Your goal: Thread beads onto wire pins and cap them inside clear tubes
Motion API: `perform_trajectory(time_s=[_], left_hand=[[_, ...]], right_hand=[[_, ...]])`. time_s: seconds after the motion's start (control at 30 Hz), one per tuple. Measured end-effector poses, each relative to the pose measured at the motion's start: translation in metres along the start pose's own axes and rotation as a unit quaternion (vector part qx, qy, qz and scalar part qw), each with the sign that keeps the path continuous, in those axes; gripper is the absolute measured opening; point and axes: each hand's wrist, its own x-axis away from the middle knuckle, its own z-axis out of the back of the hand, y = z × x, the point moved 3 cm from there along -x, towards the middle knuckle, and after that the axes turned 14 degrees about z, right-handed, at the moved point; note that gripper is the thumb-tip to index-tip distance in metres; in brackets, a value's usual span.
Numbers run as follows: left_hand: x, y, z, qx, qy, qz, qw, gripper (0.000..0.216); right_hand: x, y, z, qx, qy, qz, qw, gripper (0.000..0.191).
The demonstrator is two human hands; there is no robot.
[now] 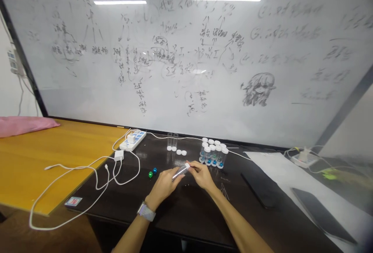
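Above the dark table, my left hand (163,185) is wrapped around a clear plastic tube (180,171), which is tilted up to the right. My right hand (202,174) pinches the white cap (187,165) at the tube's upper end. To the left of my hands lie a green ball (150,174) and a blue ball (155,170), both shiny. Farther back, two clear tubes (172,141) stand on white bases, with two loose white caps (181,152) beside them. At the right, several capped tubes (214,154) stand in a cluster, some with blue balls low inside.
A white power strip (136,139) with looping white cables (96,171) occupies the left side. On the right are a black flat object (258,189), white paper (271,159) and a dark phone-like slab (322,214). A whiteboard (175,101) rises behind the table.
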Motion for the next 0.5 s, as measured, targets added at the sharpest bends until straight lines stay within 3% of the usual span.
perform_trajectory(time_s=[0.13,0.23,0.33,0.4,0.5], left_hand=[[0.000,0.001,-0.006,0.019,0.018,0.013,1.000,0.022],[0.001,0.000,-0.009,0.041,0.054,0.031,0.997,0.029],[0.001,-0.001,-0.008,0.066,0.048,0.056,0.995,0.038],[-0.001,-0.002,-0.001,0.078,0.043,0.067,0.994,0.043],[-0.007,-0.008,0.020,0.066,0.072,0.068,0.993,0.037]], right_hand=[[-0.002,-0.003,0.002,-0.020,0.005,-0.013,1.000,0.033],[-0.004,-0.006,0.002,-0.061,0.011,-0.030,0.998,0.034],[-0.006,-0.009,0.005,-0.085,0.003,-0.046,0.995,0.042],[-0.008,-0.006,0.016,-0.076,0.032,-0.048,0.995,0.044],[-0.011,0.001,0.047,-0.023,0.136,-0.027,0.990,0.045]])
